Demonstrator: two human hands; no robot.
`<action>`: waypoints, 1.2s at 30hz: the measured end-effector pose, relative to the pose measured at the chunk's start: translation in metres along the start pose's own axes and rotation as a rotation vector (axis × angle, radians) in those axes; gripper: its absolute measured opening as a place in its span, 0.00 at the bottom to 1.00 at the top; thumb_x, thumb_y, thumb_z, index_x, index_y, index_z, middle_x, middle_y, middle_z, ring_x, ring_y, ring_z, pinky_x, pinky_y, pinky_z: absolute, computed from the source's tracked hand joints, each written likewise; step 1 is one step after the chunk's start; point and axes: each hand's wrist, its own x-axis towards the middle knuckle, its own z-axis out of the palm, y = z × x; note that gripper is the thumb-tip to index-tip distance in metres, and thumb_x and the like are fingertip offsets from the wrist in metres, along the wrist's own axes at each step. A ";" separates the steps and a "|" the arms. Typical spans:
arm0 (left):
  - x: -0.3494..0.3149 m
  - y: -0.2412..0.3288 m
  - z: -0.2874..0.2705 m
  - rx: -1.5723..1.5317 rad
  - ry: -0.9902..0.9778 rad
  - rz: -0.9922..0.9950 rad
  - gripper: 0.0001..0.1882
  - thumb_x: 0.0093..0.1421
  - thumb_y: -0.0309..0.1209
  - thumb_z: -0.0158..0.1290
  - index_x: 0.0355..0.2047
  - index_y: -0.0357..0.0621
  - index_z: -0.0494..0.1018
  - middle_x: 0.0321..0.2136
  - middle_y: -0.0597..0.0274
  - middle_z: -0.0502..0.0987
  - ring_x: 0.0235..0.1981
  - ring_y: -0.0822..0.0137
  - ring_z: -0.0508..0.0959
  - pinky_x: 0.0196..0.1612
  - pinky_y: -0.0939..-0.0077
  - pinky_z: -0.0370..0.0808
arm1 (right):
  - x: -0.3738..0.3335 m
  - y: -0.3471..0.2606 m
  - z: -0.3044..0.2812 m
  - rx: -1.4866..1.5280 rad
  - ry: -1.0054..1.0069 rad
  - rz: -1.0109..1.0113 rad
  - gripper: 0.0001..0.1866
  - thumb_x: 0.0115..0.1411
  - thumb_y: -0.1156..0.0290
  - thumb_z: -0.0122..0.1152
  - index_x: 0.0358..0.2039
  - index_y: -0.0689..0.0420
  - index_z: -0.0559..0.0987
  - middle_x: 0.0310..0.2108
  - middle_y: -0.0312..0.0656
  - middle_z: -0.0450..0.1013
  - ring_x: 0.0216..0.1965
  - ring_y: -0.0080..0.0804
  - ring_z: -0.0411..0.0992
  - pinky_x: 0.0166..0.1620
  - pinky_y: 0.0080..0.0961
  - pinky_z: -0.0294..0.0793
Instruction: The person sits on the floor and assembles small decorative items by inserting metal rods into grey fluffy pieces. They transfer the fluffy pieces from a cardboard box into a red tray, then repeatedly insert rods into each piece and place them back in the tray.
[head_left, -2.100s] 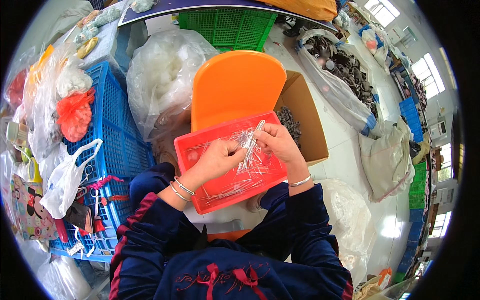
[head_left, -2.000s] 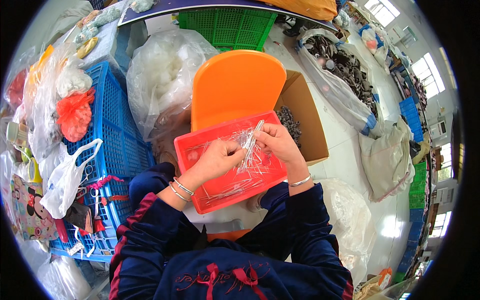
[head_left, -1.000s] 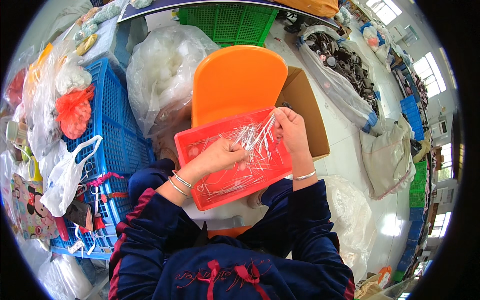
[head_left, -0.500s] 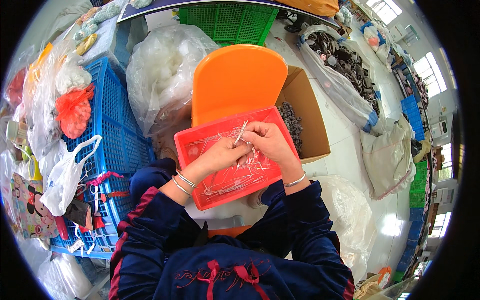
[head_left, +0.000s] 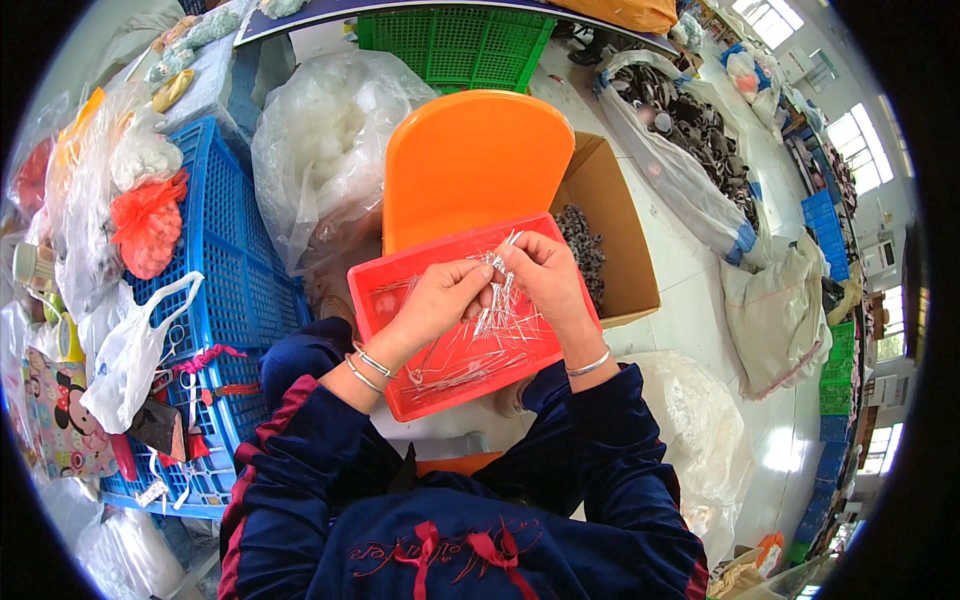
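Note:
A shallow red plastic tray (head_left: 372,318) sits in front of my lap, with many thin, pale wire-like pieces (head_left: 470,374) scattered over its bottom. Above it my hands are close together. My left hand (head_left: 445,293) pinches thumb against fingers near the tray's middle, gripping a bunch of the thin wires (head_left: 494,318). Just to its right, my right hand (head_left: 546,277) has thumb and forefinger closed on the upper part of the same bunch, whose tips poke out above the fingers. Some of the fingertips hide one another.
An orange stool (head_left: 480,165) stands beyond the tray, beside an open cardboard box (head_left: 625,250) of dark, curly pieces. Blue crates (head_left: 235,260) hung with bags flank me at left. A clear bag of white stuffing (head_left: 330,130) and a green crate (head_left: 460,48) lie farther off.
My right hand has shifted slightly right and turned, its fingers lower round the bunch. The wires between my hands now fan downward over the tray. My left hand has risen a little.

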 end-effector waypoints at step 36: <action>0.001 0.000 -0.011 -0.072 -0.029 -0.132 0.12 0.65 0.34 0.51 0.37 0.38 0.79 0.26 0.67 0.79 0.26 0.77 0.76 0.33 0.84 0.74 | 0.005 -0.010 -0.023 0.059 0.208 0.008 0.09 0.63 0.69 0.59 0.31 0.61 0.81 0.20 0.30 0.71 0.18 0.09 0.60 0.22 0.09 0.56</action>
